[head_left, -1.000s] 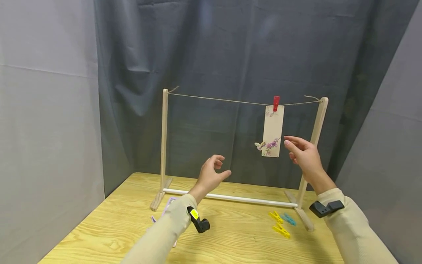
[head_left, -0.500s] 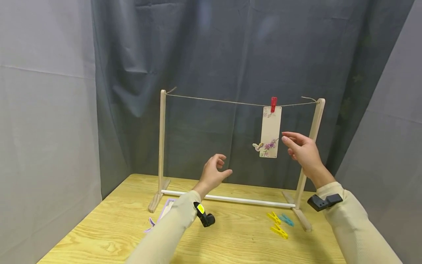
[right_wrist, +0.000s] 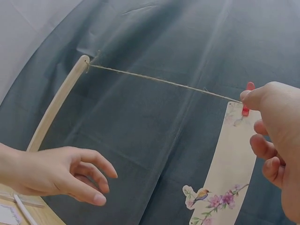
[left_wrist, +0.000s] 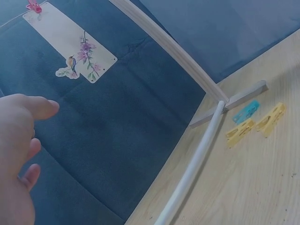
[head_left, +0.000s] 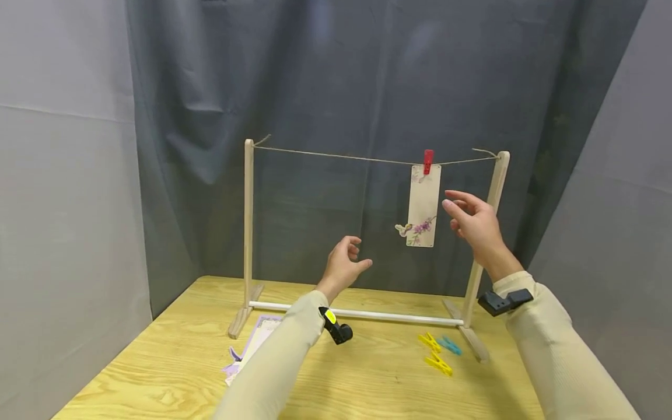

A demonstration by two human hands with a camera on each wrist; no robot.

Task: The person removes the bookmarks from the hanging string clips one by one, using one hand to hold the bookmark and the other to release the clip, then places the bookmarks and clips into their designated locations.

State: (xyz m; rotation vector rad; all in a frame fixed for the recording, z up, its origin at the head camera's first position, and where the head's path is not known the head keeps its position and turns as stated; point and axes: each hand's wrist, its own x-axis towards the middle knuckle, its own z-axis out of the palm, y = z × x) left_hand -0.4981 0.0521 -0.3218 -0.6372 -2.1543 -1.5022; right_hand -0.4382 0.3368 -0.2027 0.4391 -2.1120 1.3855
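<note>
A cream bookmark (head_left: 423,204) with purple blossoms and a small bird hangs from the twine (head_left: 336,156), held by a red clothespin (head_left: 428,162). Just right of the bookmark, my right hand (head_left: 475,224) hovers in the air, fingers loosely bent and holding nothing. My left hand (head_left: 341,268) floats lower and to the left, thumb apart from the fingers, also holding nothing. In the right wrist view the right hand (right_wrist: 281,136) overlaps the bookmark's edge, but the head view shows a gap between them.
Two yellow clothespins (head_left: 438,364) and a blue clothespin (head_left: 449,345) lie on the table (head_left: 378,385) at the right. Purple-edged bookmarks (head_left: 257,338) lie at the left, partly under the left sleeve. Wooden posts (head_left: 248,221) and a white rod (head_left: 394,317) frame the stand.
My right hand rises slightly, its thumb and fingers a little further apart. The left hand lifts slightly. The whole head view shifts a bit; the bookmark stays hanging.
</note>
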